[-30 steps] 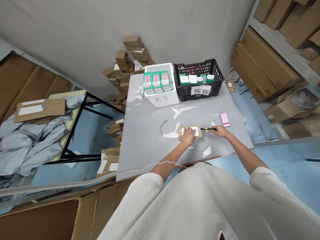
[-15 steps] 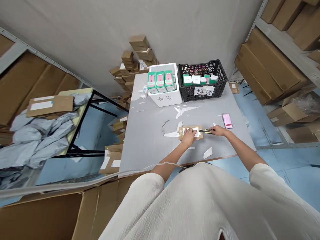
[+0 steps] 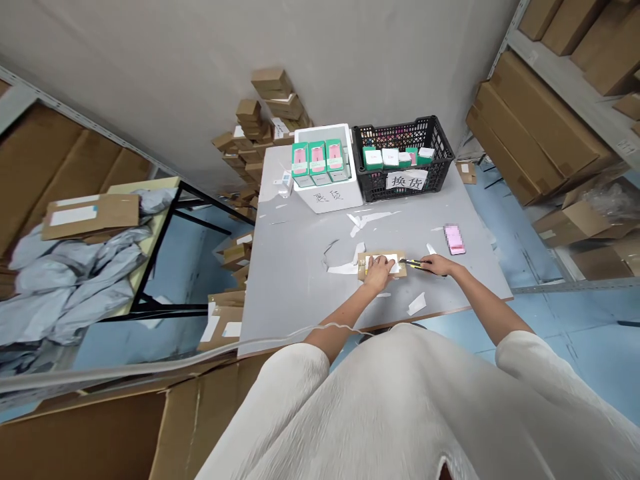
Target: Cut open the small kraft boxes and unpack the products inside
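A small cardboard box with a white label lies on the grey table. My left hand rests on top of it with fingers spread, pressing on the label. My right hand is closed around a black and yellow box cutter. The cutter's tip points left at the box's right end, around the upper right corner. Whether the blade touches the cardboard is too small to tell.
Torn white paper scraps lie about the box. A phone is to the right. At the table's back stand a white foam box with green-and-pink boxes and a black crate. A white cable crosses the front edge.
My right hand with the box cutter has shifted slightly right and down, and the cutter is tilted a little more. My left hand stays on the cardboard box.
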### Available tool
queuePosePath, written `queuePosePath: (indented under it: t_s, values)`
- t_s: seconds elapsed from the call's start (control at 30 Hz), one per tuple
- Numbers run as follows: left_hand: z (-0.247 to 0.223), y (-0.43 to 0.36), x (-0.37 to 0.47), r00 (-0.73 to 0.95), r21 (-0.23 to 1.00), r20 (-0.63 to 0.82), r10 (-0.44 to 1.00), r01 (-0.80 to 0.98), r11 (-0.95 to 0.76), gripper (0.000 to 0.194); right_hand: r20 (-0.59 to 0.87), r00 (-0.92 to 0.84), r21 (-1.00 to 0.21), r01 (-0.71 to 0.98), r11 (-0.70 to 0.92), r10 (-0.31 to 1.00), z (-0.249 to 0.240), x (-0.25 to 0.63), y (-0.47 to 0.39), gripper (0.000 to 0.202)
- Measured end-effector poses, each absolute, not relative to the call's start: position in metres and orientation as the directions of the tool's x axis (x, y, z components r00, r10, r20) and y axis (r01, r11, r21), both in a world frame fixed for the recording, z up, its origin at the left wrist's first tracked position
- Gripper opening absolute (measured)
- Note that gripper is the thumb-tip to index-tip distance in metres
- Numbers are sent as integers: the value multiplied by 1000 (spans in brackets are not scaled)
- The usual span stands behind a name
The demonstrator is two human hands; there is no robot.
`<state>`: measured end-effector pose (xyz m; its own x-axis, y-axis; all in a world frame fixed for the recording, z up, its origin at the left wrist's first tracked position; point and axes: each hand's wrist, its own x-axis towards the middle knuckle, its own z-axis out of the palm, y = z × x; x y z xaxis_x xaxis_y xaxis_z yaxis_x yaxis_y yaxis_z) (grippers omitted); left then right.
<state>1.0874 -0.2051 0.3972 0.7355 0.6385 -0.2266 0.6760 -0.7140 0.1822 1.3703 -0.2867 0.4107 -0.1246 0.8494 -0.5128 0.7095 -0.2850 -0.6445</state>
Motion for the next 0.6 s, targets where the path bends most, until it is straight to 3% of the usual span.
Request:
queuePosePath:
  t_s: [0.1,0.27,0.43,0.6]
  values:
    - [400,-206,1088,741,176,-228,632,670,-722,45,-542,-137,-664,674,-323,829,416,1372,-294,35]
    - [402,-205,1087,739,153,-241,629,669,-727,46,-465,-78,-660,695,-287,882,415,1367,-296,30]
    - [402,-205,1088,754,156,-235,613,652,-742,45,-538,-126,-664,673,-327,833,411,1364,-295,31]
    - [397,-202,1088,759,155,-225,611,647,-747,46,-462,-111,-731,609,-307,880,413,1353,-296,26]
